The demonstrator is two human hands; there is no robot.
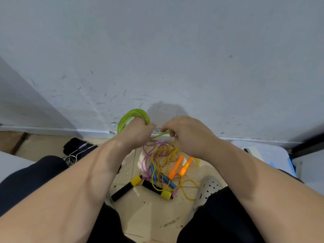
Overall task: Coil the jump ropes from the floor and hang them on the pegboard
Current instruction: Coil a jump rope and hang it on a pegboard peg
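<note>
Crouched at a scuffed wall (175,67), a person works on a green rope (130,115). The left hand (137,130) is clenched round its coil, which is held up off the floor (150,213) just in front of the skirting. The right hand (188,135) pinches the loose tail (160,135) just beside the coil, and the strand runs taut between the two hands. The rope's handles are hidden, and the pegboard is out of view.

The coil looks the likeliest thing to fail. The cord appears slick and springy, so a slackened left grip, or the tail slipping from the pinch before it is wrapped or tucked, would probably let the loops spring open.

Below the hands, a purple rope (146,155) and a yellow rope (158,156) lie crossed over each other. Their blue handles (154,172) and orange handles (175,167) sit in the same heap, with a pair of black handles (125,189) touching it. Lifting any one of these could drag the others up in a knot.

A loop of the yellow rope lies just beside a grey clog (208,188), and a shifted foot could pin or snag it.
</note>
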